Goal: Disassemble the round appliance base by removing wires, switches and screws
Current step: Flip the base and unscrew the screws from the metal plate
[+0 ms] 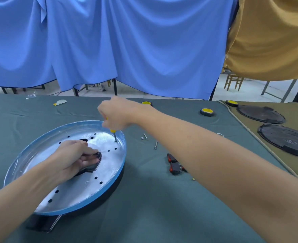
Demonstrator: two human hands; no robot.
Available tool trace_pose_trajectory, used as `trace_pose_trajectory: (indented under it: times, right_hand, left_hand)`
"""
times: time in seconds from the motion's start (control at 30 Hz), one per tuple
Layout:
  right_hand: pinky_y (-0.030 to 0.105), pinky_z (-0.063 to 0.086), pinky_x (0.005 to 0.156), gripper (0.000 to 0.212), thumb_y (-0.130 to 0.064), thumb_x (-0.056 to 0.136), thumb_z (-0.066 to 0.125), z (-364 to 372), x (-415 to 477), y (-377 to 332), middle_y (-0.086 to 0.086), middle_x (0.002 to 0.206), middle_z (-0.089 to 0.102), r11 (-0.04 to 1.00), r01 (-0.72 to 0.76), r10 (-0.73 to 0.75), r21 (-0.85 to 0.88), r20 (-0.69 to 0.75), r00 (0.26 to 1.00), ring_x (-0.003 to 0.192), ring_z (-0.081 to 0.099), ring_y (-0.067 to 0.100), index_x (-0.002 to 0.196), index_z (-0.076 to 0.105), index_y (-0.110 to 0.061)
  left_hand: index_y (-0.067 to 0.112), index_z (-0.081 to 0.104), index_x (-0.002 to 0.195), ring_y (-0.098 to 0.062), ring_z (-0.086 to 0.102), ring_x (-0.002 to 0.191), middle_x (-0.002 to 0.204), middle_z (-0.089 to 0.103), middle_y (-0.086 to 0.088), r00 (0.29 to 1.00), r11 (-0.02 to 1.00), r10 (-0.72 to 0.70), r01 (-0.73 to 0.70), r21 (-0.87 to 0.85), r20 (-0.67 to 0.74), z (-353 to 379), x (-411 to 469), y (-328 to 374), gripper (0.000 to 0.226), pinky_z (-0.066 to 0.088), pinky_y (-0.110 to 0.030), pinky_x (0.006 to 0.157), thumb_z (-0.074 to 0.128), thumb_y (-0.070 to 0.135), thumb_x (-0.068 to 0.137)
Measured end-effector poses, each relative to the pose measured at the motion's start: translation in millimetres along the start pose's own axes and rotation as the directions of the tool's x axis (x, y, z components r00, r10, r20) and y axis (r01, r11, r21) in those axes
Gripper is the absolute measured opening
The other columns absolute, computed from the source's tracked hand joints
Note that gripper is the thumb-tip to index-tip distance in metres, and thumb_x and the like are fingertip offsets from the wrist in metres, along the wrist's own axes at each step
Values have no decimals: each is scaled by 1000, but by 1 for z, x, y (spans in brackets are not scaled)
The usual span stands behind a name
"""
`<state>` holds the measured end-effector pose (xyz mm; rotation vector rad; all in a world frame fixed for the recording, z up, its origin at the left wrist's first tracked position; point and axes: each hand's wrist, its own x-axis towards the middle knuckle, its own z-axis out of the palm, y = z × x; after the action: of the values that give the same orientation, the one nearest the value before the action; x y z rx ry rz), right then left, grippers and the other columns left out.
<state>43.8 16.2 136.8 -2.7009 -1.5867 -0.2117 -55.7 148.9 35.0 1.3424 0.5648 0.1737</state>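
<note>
Two bare hands are working on the round appliance base (108, 170), lying on the green-covered table (153, 207). The left hand (74, 155) is pressing near-straight fingers over its dark central opening. The right hand (117, 114) is gripping a yellow-handled screwdriver (113, 132), tip standing in a hole near the far rim. Loose screws (145, 136) and black switches (175, 163) are lying just right of it.

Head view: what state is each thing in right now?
round base, lying flat on the cloth
screwdriver, tip down in a hole of the base
right hand, grips the screwdriver
left hand, presses flat on the black centre part
screws, out, loose on the cloth
switches, detached, lying on the cloth
</note>
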Motion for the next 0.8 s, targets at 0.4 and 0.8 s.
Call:
trace_pose_trajectory:
  times: [0.4,0.8]
  right_hand:
    - [31,27,51,26,-19,86,50,-8,-4,3,3,74,41,997,-20,31,74,-157,987,72,44,24,67,32,-16]
    - [29,32,50,22,-23,95,55,-2,-9,-5,6,84,48,1000,-24,25,-8,93,995,73,48,22,78,44,-12]
  left_hand:
    - [17,31,61,-25,64,56,54,40,-4,999,999,40,-40,33,3,-1,-3,0,51,56,-27,49,55,-20,85]
    - [16,32,63,-31,61,66,64,42,-6,999,999,47,-47,18,12,4,-8,-2,49,57,-29,49,54,-22,85]
